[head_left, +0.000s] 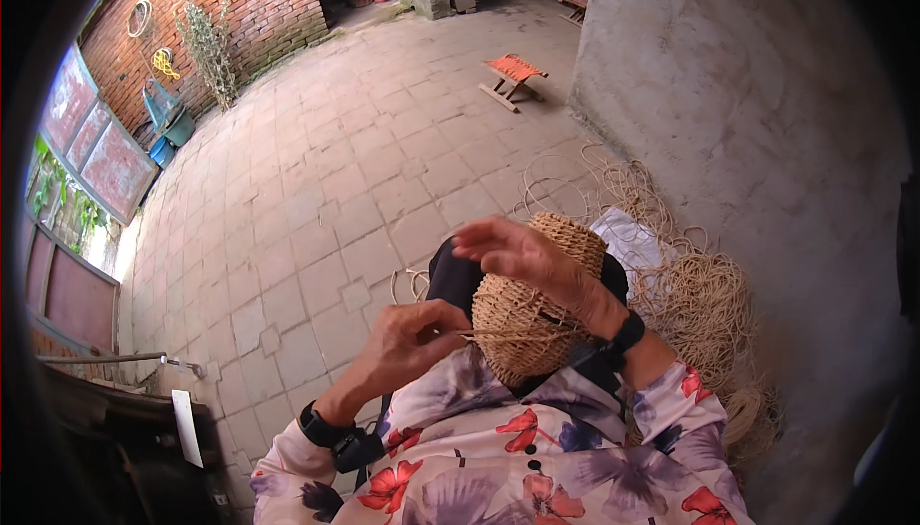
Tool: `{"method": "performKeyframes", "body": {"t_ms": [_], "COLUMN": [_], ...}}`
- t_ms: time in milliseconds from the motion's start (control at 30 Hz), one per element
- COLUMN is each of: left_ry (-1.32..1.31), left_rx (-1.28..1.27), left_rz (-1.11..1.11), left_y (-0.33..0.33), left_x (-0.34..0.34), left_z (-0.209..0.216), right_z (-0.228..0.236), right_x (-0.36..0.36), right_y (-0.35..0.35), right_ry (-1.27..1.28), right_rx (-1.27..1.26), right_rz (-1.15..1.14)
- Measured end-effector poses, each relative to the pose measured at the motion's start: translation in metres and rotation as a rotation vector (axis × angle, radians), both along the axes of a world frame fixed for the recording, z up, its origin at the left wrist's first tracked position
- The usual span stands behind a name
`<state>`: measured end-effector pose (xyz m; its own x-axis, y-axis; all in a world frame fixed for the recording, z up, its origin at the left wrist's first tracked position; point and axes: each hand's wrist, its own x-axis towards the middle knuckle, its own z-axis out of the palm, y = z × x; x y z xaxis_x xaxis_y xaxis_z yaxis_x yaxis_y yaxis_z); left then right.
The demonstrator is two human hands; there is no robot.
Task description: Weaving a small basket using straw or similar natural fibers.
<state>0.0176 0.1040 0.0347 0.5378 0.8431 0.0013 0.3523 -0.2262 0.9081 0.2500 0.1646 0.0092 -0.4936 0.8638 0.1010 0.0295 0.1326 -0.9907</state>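
A tan woven straw basket rests on my lap, its rounded body tilted between my knees. My left hand is closed beside its left side, thumb and forefinger pinching a thin straw cord that runs across the weave. Over the upper part of the basket lies my right hand, its fingers stretched out to the left and its thumb apart from them. Nothing shows in that hand's grip. Part of the basket is hidden behind the right hand and wrist.
A big tangled heap of straw cord lies at my right by a grey wall, with a white sheet beside it. An orange-topped folding stool stands ahead on the paving. A metal gate is at the left.
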Motion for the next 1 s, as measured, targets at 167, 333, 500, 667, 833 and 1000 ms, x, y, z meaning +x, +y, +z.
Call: {"method": "performKeyframes", "body": {"t_ms": [167, 333, 500, 667, 833, 1000], "left_ry": [-0.175, -0.205, -0.443, -0.127, -0.033, 0.026], "left_rx": [0.145, 0.063, -0.296, 0.169, 0.391, 0.475], "left_rz": [-0.146, -0.165, -0.054, -0.093, -0.085, -0.095], "left_y": [-0.01, -0.018, -0.008, 0.009, 0.01, 0.005], "left_x": [0.008, 0.011, 0.019, 0.046, 0.061, 0.063], "left_z": [0.024, 0.013, -0.004, -0.043, -0.05, -0.049], "right_z": [-0.005, -0.009, 0.014, -0.004, -0.001, 0.005], "right_x": [-0.031, -0.006, 0.031, 0.067, 0.073, 0.071], "right_y": [-0.059, -0.103, -0.12, -0.12, -0.127, -0.129], "right_ry": [0.288, 0.043, -0.187, 0.097, 0.159, 0.298], "right_rx": [-0.094, -0.013, 0.453, 0.092, 0.022, 0.084], "right_rz": [0.426, 0.158, -0.286, -0.574, -0.599, -0.586]}}
